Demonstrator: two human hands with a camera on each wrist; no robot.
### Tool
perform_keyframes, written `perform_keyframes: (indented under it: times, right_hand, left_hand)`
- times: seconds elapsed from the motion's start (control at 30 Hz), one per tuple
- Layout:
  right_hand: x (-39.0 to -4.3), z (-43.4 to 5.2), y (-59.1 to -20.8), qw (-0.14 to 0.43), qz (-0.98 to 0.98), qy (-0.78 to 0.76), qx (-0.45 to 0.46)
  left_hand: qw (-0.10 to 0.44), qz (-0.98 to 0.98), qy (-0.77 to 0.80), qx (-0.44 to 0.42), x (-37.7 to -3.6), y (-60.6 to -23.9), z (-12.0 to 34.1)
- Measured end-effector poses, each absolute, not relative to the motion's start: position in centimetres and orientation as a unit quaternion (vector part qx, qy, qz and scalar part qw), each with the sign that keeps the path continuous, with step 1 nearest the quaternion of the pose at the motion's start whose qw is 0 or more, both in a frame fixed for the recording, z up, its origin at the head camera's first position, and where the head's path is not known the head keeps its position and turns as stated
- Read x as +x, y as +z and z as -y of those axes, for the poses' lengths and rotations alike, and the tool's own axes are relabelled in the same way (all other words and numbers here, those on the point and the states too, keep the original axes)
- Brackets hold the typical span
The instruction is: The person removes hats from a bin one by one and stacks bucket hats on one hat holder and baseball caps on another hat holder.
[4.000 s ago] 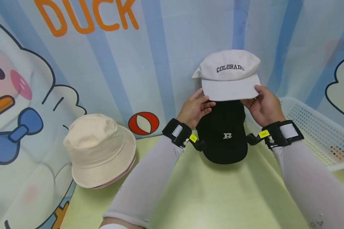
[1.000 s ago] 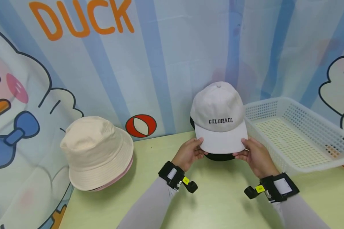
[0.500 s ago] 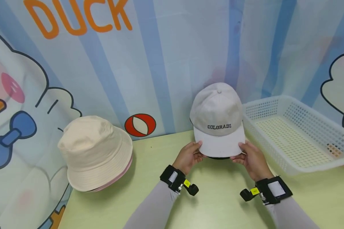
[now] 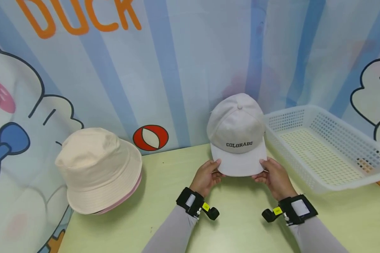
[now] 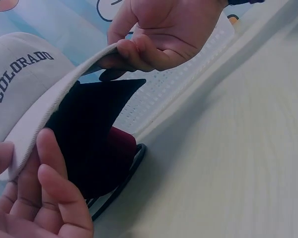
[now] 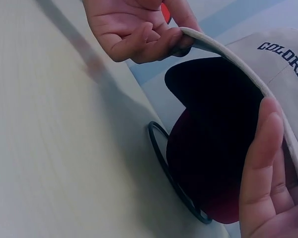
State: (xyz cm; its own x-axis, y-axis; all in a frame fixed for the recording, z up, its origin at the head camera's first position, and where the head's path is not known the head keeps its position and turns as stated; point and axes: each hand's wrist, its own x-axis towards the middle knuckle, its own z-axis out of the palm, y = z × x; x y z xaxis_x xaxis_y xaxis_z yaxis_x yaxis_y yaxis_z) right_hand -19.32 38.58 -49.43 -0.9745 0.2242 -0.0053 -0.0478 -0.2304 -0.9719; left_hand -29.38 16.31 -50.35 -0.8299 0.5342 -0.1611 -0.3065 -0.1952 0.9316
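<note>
I've got the white cap [image 4: 236,135] by its brim, one hand at each corner: my left hand [image 4: 207,177] pinches the left edge, thumb on top and fingers [image 5: 49,173] curled underneath, and my right hand [image 4: 273,177] does the same on the right edge, its fingers [image 6: 260,163] tucked under the brim. The cap sits near the back of the green surface [image 4: 240,225], right up by the striped curtain [image 4: 183,63], with its COLORADO lettering facing me. From the wrist views, there's a black cap [image 5: 92,129] directly under it, a dark red patch showing beneath that brim, and a thin black ring [image 6: 164,158] lying on the surface at the foot of the stack. Just to the right of the cap stands a white basket [image 4: 323,147], almost touching it. Well off to the left, a cream bucket hat [image 4: 98,168] rests on the surface with a pink edge peeking out underneath.
</note>
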Motion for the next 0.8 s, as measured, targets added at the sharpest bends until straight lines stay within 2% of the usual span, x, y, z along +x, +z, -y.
perform_keyframes:
  times: [0.43, 0.8]
  right_hand:
    - [-19.4, -38.7, -49.9, 0.08, 0.619, 0.776, -0.095]
    - [-19.7, -38.5, -50.3, 0.114, 0.664, 0.729, -0.117]
  left_hand:
    - [0.267, -0.576, 0.769, 0.084, -29.2, -51.1, -16.6]
    - [0.25, -0.579, 0.775, 0.053, -28.9, -51.6, -17.0]
